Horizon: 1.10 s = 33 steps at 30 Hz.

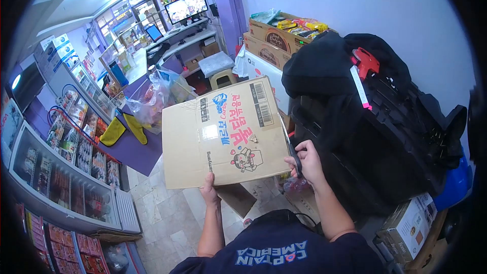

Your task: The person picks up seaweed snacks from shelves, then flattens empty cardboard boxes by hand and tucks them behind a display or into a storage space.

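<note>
A brown cardboard box with pink and blue printing is held up in front of me, tilted. My left hand grips its lower edge, thumb over the printed face. At the box's right edge, my right hand is closed around a pair of scissors with black handles. The blades run up along that edge. A brown cardboard flap hangs below the box, just right of my left hand.
To the right stands a large pile draped in black cloth, with a red price-label gun on top. Open cartons of packets are stacked behind. Glass-fronted fridges line the left. Plastic bags and yellow gloves lie on a purple counter.
</note>
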### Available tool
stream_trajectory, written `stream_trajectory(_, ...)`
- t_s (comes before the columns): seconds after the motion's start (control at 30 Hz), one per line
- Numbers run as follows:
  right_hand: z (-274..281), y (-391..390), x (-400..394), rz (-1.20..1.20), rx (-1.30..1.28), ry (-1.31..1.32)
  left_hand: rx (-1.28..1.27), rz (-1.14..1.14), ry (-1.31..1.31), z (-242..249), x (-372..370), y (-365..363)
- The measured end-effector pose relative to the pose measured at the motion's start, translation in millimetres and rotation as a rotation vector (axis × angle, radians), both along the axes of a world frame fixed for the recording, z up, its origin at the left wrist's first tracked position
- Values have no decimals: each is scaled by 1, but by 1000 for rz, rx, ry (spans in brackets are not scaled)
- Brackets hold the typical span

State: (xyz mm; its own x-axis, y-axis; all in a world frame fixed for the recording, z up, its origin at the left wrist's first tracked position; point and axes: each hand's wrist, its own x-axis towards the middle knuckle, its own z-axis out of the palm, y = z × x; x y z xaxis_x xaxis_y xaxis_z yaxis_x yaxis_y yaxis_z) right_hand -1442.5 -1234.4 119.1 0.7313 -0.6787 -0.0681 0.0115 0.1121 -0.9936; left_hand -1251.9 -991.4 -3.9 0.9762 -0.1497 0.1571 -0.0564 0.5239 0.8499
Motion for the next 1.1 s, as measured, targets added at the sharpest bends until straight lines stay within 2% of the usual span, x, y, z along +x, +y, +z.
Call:
stream_trajectory(0.33, -17, -9, 13, 79, -1, -77, -12, -15, -8, -1, 3, 8)
stream_trajectory(0.57, -16, -8, 30, 34, -73, -1, 31, -21, -25, -16, 12, 20)
stream_trajectory(0.73, -26, -17, 37, 44, -98, -35, 26, -2, -52, 2, -3, 20)
stream_trajectory(0.93, -25, -33, 49, 35, -20, -134, 55, -59, -76, 15, -15, 21)
stream_trajectory(1.1, -15, -40, 25, 117, 143, -213, 22, -106, 46, -12, 2, 16)
